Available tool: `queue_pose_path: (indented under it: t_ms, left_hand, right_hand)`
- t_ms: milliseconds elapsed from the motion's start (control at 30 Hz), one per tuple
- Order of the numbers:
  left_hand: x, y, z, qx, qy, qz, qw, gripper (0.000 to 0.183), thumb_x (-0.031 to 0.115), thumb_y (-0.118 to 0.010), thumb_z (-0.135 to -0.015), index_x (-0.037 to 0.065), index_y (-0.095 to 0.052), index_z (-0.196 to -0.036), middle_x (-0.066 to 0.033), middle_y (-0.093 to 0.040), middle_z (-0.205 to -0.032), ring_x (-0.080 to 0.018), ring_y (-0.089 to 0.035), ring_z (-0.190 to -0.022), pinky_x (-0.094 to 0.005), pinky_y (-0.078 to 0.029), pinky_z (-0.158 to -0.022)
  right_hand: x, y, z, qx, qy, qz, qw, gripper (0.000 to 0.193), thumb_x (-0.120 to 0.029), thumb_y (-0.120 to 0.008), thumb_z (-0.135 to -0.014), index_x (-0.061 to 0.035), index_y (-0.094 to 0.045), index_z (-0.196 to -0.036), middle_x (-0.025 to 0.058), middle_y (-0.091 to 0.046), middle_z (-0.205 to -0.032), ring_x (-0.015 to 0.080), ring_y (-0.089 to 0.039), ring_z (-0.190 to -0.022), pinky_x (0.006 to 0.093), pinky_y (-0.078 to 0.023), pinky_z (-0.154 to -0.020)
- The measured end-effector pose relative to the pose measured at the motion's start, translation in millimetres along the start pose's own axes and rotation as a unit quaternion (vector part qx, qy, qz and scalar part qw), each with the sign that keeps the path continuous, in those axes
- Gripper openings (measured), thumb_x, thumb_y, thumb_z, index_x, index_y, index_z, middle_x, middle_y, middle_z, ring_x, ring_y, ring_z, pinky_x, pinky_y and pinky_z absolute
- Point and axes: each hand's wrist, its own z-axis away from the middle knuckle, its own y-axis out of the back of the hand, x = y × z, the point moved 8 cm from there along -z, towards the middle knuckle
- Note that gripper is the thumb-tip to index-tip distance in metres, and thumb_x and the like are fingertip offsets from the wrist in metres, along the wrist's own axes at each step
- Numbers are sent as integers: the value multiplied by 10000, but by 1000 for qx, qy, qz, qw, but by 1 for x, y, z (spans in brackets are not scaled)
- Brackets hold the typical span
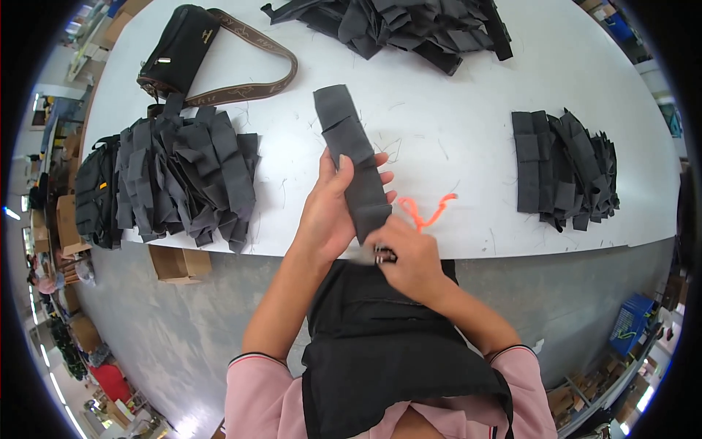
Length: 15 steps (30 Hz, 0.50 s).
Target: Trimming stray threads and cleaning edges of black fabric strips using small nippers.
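Note:
A dark grey fabric strip [344, 135] with crosswise seams lies across my left hand [330, 201], its far end pointing away over the white table. The thumb rests on top of the strip and the fingertips show past its right edge. My right hand [411, 257] is closed at the near end of the strip. In it is a small metal tool that looks like thread snips [385, 254], mostly covered by the fingers and blurred. An orange cord [424, 212] sticks out beyond that hand.
Piles of similar grey strips lie at the left [186, 172], the right [567, 168] and the far side [409, 25] of the white table [468, 146]. A black bag [179, 51] with a brown strap and a black backpack [99, 190] are at the left. A cardboard box [179, 265] stands below.

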Motion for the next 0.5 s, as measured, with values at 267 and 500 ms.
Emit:
queue_pose_path:
  t_ms: [267, 500]
  left_hand:
    - [3, 3, 3, -18, 8, -3, 1000, 442, 310, -400, -985, 154, -226, -1360, -149, -513, -1218, -253, -556, -1030, -426, -507, -850]
    - [2, 9, 0, 34, -6, -54, 998, 417, 291, -446, -973, 132, -297, -1328, -136, -561, -1150, -213, -581, -937, -365, -535, -731]
  right_hand:
    - [17, 26, -13, -45, -118, -121, 985, 180, 25, -682, -763, -53, -663, -924, -12, -465, -634, 77, -409, -555, 218, -341, -503]
    - [-26, -7, 23, -19, 245, 69, 967, 308, 37, -625, -535, -110, -639, -805, 8, -498, -619, 182, -506, -497, 290, -392, -445]
